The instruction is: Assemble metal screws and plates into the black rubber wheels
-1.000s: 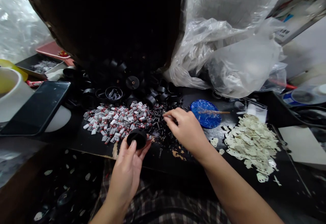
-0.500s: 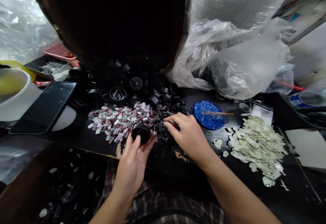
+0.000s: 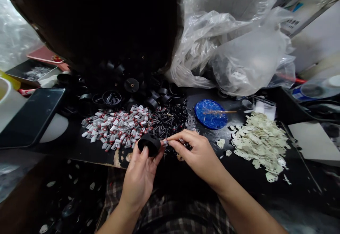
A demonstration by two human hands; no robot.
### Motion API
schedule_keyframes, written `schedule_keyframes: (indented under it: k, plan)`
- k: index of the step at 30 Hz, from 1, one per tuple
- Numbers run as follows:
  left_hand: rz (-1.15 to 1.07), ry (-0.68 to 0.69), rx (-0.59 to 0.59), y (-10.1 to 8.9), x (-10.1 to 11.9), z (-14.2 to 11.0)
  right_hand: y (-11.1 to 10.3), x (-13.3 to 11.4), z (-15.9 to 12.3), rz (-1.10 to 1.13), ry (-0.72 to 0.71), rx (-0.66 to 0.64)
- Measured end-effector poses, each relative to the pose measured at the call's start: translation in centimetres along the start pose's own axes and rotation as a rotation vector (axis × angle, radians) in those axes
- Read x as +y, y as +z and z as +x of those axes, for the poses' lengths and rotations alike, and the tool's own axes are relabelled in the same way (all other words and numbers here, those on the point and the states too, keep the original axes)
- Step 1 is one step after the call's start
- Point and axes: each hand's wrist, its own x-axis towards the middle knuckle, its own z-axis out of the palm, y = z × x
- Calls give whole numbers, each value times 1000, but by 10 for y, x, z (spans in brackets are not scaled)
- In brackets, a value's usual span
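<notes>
My left hand (image 3: 142,172) is closed around a round, hollow black plastic cap (image 3: 149,144), its open side turned toward me. At the fingertips of that hand sits a small grey sleeve (image 3: 165,143). My right hand (image 3: 196,150) pinches what looks like a small metal spring (image 3: 168,141), its tip touching or very near the sleeve's end. A dark, thin thing shows inside the right hand's curled fingers; I cannot make out its kind. Just beyond the hands lie a pile of grey sleeves with red rings (image 3: 117,126) and a heap of small springs (image 3: 166,122).
Black caps (image 3: 131,85) lie heaped at the back before a large dark container. A blue lid (image 3: 211,114) with a thin stick on it is right of the springs, near a pile of pale flat plates (image 3: 261,145). A phone (image 3: 33,115) leans at left; plastic bags (image 3: 239,56) stand behind.
My right hand has moved from the spring heap toward my left hand, bringing a spring to the grey sleeve. The camera view has shifted slightly to the right.
</notes>
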Motion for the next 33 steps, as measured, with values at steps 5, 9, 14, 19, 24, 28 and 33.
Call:
schedule_keyframes:
  k: [5,9,14,19,24,28,33]
  plan:
    - [52,-22,69,2,-5,-6,1,-6,-8,43,78,64]
    - [179,-104,80,2,-8,0,-15,3,-15,-62,21,79]
    - [286,-183,9,0,-13,10,-70,47,-10,-506,152,394]
    - [319,-118,0,-6,-19,13,-93,86,5,-877,131,342]
    - [356,-108,-17,-3,-17,13,-84,93,11,-952,122,326]
    - [393,-134,21,0,-15,12,-81,96,15,-984,116,315]
    - [395,-120,10,-3,-17,13,-79,97,17,-962,101,314]
